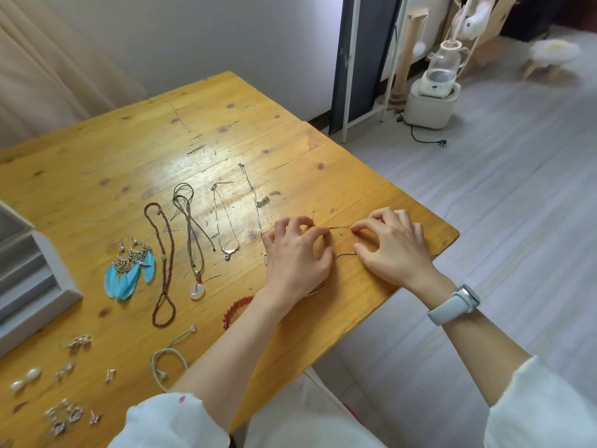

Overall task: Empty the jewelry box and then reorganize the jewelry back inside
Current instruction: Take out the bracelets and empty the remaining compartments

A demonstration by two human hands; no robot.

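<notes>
Chain (340, 226) stretched between both hands' pinching fingers (357, 227).

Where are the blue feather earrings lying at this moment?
In the head view, the blue feather earrings lie on the wooden table's left side, between the grey jewelry box and the brown bead necklace.

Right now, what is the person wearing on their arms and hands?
Both arms are bare from the elbow down, with loose white sleeves pushed up: the left sleeve carries a small pink mark, the right sleeve is plain. A smartwatch with a pale grey band and rounded silver case sits on the right wrist. The left hand and right hand show no gloves or rings.
</notes>
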